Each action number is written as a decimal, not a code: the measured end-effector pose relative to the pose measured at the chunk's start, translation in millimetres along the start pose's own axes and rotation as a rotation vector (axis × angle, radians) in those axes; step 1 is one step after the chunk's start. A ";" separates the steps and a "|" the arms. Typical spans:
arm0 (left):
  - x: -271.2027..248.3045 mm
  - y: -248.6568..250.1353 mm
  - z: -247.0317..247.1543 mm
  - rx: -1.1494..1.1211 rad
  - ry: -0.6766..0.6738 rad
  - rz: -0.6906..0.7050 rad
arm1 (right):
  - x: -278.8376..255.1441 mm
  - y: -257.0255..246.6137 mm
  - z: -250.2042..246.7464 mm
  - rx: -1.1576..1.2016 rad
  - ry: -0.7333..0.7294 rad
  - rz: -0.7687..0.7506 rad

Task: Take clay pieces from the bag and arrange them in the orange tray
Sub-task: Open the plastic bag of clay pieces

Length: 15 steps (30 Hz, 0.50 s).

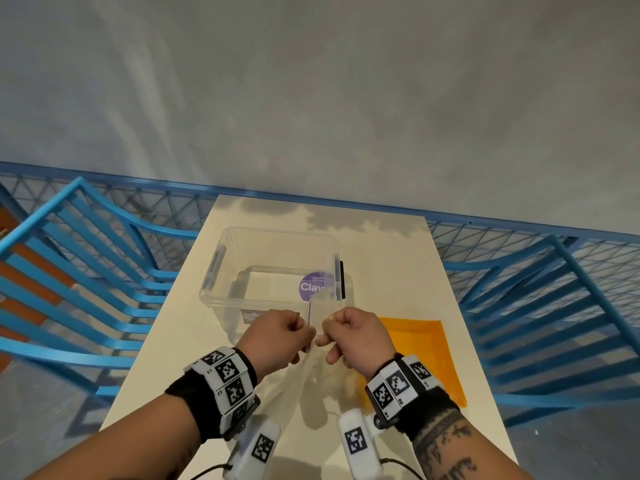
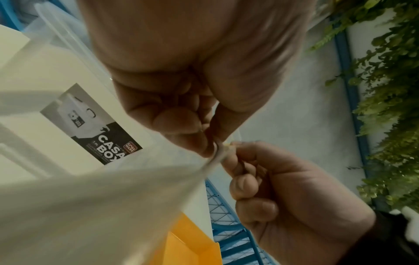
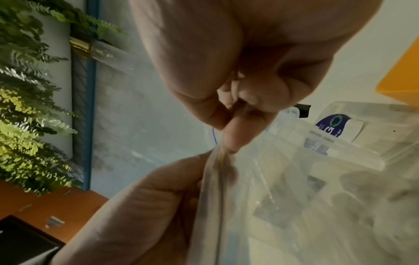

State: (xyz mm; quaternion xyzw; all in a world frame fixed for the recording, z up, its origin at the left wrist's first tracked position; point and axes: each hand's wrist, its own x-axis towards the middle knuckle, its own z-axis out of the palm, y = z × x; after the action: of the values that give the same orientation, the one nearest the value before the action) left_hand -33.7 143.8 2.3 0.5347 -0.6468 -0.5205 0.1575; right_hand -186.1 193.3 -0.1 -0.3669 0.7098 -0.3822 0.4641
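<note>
Cream table (image 1: 166,358): at its far middle stands my clear plastic box (image 1: 221,271), and to the right the orange tray (image 1: 446,358) lies flat. Above the table, before the box, hangs the clear bag (image 1: 320,311). My left hand (image 1: 273,337) and right hand (image 1: 356,336), fingers curled, each pinch its top edge; clay inside not discernible.

Cream table (image 1: 194,327) w/ clear plastic storage box (image 1: 221,271), blue chairs either side.
Box sits mid-table, purple round sticker (image 1: 311,287) inside, b&w label (image 2: 93,125) on front. Blue chair (image 1: 86,271) at left, another (image 1: 554,306) at right; blue mesh fence (image 1: 166,202) behind; green ferns (image 3: 27,107) by wall.
</note>
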 end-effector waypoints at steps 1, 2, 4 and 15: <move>-0.1 -0.9 -2.2 -0.011 0.008 -0.001 | 0.4 1.7 -0.2 -0.014 0.015 0.001; -0.1 -1.7 -4.6 -0.028 0.028 -0.002 | 0.7 3.7 -0.6 -0.026 0.044 0.002; -0.3 -2.3 -8.9 -0.075 0.078 -0.002 | 0.5 6.3 -0.8 -0.036 0.107 0.015; -9.8 -1.5 -10.2 -0.072 0.011 -0.026 | -14.4 8.6 19.0 0.021 -0.138 0.030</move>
State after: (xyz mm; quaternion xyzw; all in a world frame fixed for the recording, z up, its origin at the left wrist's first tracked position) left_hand -21.5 147.2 8.7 0.5400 -0.6197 -0.5424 0.1737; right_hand -165.3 205.9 -7.5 -0.3767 0.6775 -0.3565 0.5215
